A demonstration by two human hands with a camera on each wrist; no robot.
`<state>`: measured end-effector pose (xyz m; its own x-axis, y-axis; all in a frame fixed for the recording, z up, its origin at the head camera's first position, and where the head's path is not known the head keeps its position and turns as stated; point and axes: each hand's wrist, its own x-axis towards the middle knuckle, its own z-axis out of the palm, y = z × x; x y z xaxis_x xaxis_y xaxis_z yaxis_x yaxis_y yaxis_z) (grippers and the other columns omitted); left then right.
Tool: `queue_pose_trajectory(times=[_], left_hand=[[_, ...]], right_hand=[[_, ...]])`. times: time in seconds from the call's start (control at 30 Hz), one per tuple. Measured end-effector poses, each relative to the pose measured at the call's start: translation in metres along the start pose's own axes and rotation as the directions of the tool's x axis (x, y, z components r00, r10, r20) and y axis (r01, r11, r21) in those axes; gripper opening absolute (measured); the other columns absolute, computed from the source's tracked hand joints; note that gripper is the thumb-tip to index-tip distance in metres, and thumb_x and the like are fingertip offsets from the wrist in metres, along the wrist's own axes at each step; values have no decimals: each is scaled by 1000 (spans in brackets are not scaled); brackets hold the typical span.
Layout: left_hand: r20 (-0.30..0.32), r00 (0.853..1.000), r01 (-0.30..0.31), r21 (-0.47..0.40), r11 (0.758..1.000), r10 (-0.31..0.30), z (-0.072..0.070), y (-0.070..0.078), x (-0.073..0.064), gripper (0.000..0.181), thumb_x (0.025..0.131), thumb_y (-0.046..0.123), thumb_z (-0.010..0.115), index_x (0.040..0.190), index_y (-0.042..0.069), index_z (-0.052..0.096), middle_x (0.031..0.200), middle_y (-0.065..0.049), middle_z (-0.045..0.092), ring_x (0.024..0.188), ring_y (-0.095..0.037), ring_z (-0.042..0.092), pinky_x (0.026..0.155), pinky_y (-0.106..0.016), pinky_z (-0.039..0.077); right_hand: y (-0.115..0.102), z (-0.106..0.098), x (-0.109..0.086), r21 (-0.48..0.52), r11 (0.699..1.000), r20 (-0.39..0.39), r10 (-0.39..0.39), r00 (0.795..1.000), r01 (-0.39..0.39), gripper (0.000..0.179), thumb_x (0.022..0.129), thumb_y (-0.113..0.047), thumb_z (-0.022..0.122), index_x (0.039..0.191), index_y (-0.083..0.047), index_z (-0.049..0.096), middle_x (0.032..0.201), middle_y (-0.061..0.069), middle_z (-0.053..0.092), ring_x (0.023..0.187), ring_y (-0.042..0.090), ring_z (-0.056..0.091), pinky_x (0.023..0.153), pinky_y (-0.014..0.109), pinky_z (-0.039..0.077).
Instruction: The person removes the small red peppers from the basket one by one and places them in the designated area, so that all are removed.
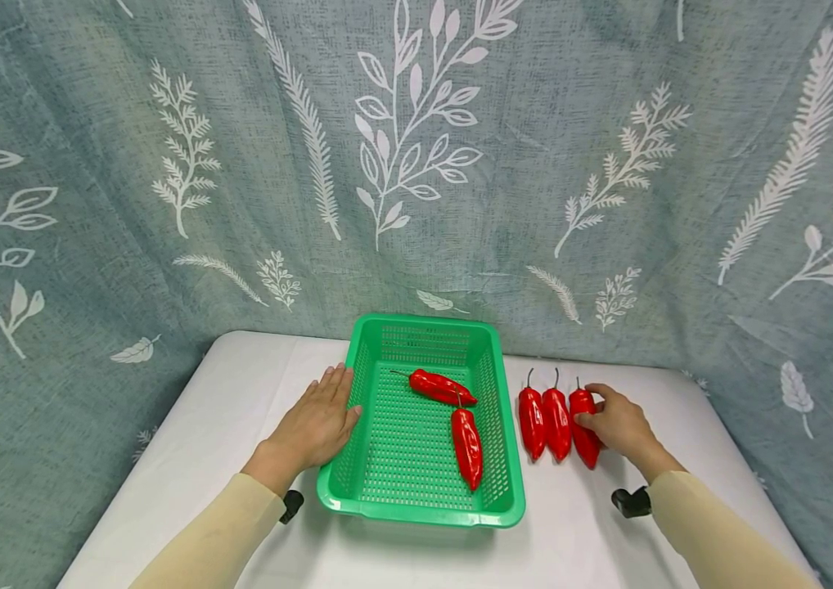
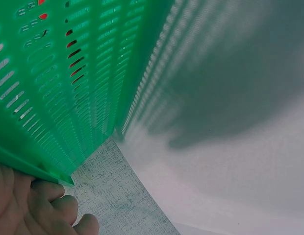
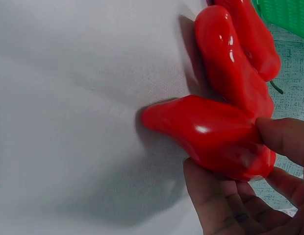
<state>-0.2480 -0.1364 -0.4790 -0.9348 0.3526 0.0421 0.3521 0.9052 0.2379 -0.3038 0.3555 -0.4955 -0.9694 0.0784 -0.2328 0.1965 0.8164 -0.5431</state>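
A green plastic basket [image 1: 421,513] holds two red chili peppers [image 1: 467,448], one lying crosswise and one lengthwise. My left hand [image 1: 318,420] rests on the basket's left rim with its fingers straight; in the left wrist view the fingers [image 2: 63,208] show at the rim. To the right of the basket, three red peppers lie side by side on the white table, stems pointing away. The rightmost red pepper [image 3: 206,129] is between the thumb and fingers of my right hand [image 1: 624,423], which grips it near its stem end. Its tip appears to touch the table.
The other two peppers, the left one [image 1: 532,423] and the middle one [image 1: 556,424], lie close between the basket and my right hand. A patterned grey-green cloth [image 1: 416,270] hangs behind and around the white tabletop [image 1: 549,540]. Dark wrist cameras [image 1: 632,502] sit below both hands.
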Motion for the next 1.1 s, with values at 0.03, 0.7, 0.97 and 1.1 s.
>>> queue_pose_trajectory(times=[0.03, 0.7, 0.97, 1.1], left_hand=[[0, 1000, -1, -1, 1000, 1, 0, 0, 0, 70, 115, 36, 38, 164, -10, 19, 172, -28, 20, 162, -43, 19, 130, -59, 24], [-12, 1000, -8, 3, 1000, 8, 1, -1, 0, 70, 115, 36, 38, 164, -10, 20, 172, -29, 21, 161, -44, 20, 129, -59, 25], [-5, 1000, -6, 0, 1000, 6, 2, -2, 1, 70, 115, 37, 38, 164, -9, 20, 172, -28, 21, 161, -43, 19, 130, -58, 25], [-1, 1000, -5, -2, 1000, 5, 2, -2, 1, 70, 115, 37, 37, 164, -9, 19, 172, -28, 20, 162, -43, 19, 130, -58, 24]], right_hand=[[0, 0, 0, 1, 1000, 1, 1, 1000, -1, 71, 98, -18, 71, 156, 4, 37, 130, 37, 58, 96, 35, 71, 64, 36, 65], [7, 4, 4, 12, 1000, 8, 29, 1000, -29, 75, 99, -17, 72, 159, 6, 33, 136, 39, 55, 92, 30, 71, 64, 35, 65], [8, 4, 4, 4, 999, 17, 37, 999, -37, 75, 100, -21, 71, 158, 7, 32, 140, 40, 52, 95, 32, 69, 66, 35, 65], [7, 3, 2, 1, 1000, 18, 30, 999, -30, 76, 100, -22, 71, 157, 9, 33, 142, 40, 51, 95, 31, 70, 69, 35, 65]])
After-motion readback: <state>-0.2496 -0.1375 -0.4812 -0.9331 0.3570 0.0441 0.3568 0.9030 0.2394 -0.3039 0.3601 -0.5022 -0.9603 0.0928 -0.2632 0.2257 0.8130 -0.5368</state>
